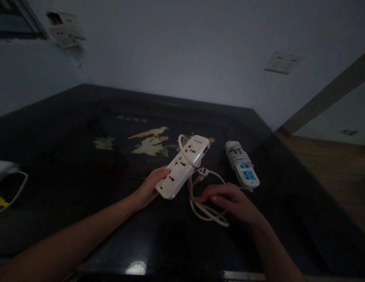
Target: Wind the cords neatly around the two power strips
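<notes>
A white power strip [179, 166] with several sockets is tilted above the dark table, its far end angled to the right. My left hand [151, 186] grips its near end from the left side, thumb on top. A pale power cord [204, 215] comes off the far end, crosses over the strip and hangs in loose loops to its right. The cord's plug [202, 172] lies beside the strip. My right hand [229, 199] has its fingers curled at the cord loops; the contact is partly hidden.
To the right lies a second power strip [247, 176] with blue sockets, its cord wrapped around it. The glossy black table [126, 239] has a bird-and-leaf picture. A white device [2, 168] with a cable sits at left. Wall sockets [282, 62] are behind.
</notes>
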`<state>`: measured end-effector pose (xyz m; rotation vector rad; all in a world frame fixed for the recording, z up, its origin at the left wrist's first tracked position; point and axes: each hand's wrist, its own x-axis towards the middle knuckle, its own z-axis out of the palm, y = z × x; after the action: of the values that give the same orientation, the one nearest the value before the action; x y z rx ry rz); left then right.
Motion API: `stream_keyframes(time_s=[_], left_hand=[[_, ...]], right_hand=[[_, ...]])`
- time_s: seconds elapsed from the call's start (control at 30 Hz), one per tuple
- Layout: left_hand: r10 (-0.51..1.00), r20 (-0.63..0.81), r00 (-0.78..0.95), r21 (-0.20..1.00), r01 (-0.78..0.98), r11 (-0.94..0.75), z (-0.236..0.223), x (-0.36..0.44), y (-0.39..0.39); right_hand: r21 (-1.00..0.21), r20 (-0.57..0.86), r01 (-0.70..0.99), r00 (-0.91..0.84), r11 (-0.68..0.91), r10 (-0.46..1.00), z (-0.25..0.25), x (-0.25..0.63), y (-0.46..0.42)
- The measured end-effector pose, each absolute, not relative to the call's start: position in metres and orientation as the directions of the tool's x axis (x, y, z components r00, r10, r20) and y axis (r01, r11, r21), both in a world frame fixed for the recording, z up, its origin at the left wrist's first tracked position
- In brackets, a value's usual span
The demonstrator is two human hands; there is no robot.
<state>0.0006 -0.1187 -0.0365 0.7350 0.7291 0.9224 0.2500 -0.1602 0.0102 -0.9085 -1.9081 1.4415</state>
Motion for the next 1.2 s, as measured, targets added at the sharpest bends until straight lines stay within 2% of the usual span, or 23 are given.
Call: stream_keyframes(time_s=[0.1, 0.2, 0.37, 0.5, 0.77, 0.97, 1.07, 1.2], left_hand=[[0.882, -0.228, 0.412, 0.812, -0.420, 0.406, -0.037, 0.001, -0.119], [0.882, -0.239, 0.406, 0.814, -0.411, 0.410, -0.036, 0.001, -0.119], [0.877, -0.269, 0.398, 0.817, -0.388, 0.427, -0.034, 0.001, -0.120], [0.880, -0.267, 0.393, 0.828, -0.373, 0.418, -0.035, 0.001, -0.120], [0.848, -0.200, 0.490, 0.854, -0.337, 0.396, -0.038, -0.001, -0.121], [0.850, -0.190, 0.492, 0.874, -0.310, 0.375, -0.038, -0.002, -0.121], [0.871, -0.160, 0.464, 0.887, -0.320, 0.333, -0.038, -0.002, -0.121], [0.891, -0.157, 0.426, 0.889, -0.333, 0.316, -0.036, -0.001, -0.121]], right_hand=[[-0.973, 0.001, 0.175, -0.650, 0.151, 0.760, 0.008, 0.241, -0.162], [-0.974, 0.002, 0.182, -0.599, 0.138, 0.801, 0.003, 0.239, -0.162], [-0.971, 0.056, 0.215, -0.231, 0.107, 0.971, -0.006, 0.248, -0.153], [-0.972, 0.066, 0.228, 0.004, 0.063, 0.998, -0.013, 0.256, -0.147], [-0.979, 0.026, 0.204, -0.015, 0.029, 1.000, -0.018, 0.246, -0.147], [-0.897, 0.141, 0.426, 0.018, 0.120, 0.990, -0.019, 0.251, -0.145], [-0.778, 0.221, 0.612, 0.061, 0.138, 0.973, -0.021, 0.264, -0.141], [-0.589, 0.268, 0.796, 0.033, 0.137, 0.963, -0.025, 0.275, -0.138]])
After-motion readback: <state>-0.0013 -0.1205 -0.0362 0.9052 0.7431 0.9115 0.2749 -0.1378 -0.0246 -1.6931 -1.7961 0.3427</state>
